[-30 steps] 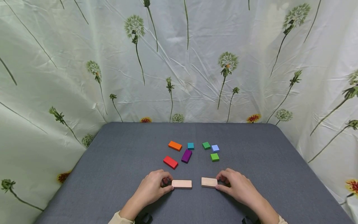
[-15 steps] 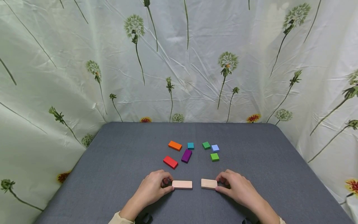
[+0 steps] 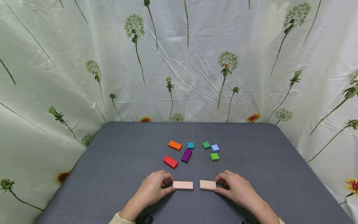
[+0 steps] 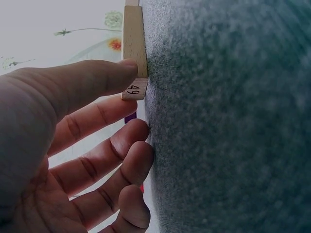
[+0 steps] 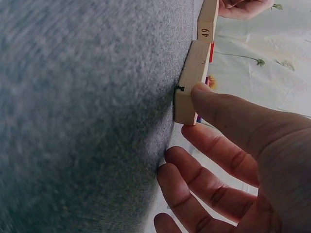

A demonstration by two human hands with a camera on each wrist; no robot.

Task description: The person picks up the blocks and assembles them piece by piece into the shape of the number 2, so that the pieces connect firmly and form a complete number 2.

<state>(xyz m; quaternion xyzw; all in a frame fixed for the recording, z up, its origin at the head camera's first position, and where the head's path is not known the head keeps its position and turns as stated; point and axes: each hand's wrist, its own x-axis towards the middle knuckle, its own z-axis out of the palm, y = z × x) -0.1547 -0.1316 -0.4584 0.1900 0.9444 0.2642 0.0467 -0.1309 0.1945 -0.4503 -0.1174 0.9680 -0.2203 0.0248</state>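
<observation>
Two plain wooden blocks lie end to end on the grey table, a narrow gap between them in the head view. My left hand (image 3: pixel 154 187) pinches the outer end of the left wooden block (image 3: pixel 183 185) between thumb and index finger. That block's end face bears the number 49 in the left wrist view. On the other side, my right hand (image 3: pixel 236 189) pinches the right wooden block (image 3: pixel 207 185) by its outer end. A small dark mark shows on this block in the right wrist view. The other fingers of both hands are loosely bent near the cloth.
Beyond the hands lie a red block (image 3: pixel 170 162), a purple block (image 3: pixel 186 155), an orange block (image 3: pixel 175 145) and a teal block (image 3: pixel 190 146). To their right are green (image 3: pixel 206 145), light blue (image 3: pixel 215 148) and lime blocks (image 3: pixel 214 156). A floral curtain (image 3: pixel 195 62) surrounds the grey table (image 3: pixel 128 149).
Both wooden blocks have slid slightly toward each other and a little nearer the person, narrowing the gap. Each hand keeps its pinch. The coloured blocks have not moved.
</observation>
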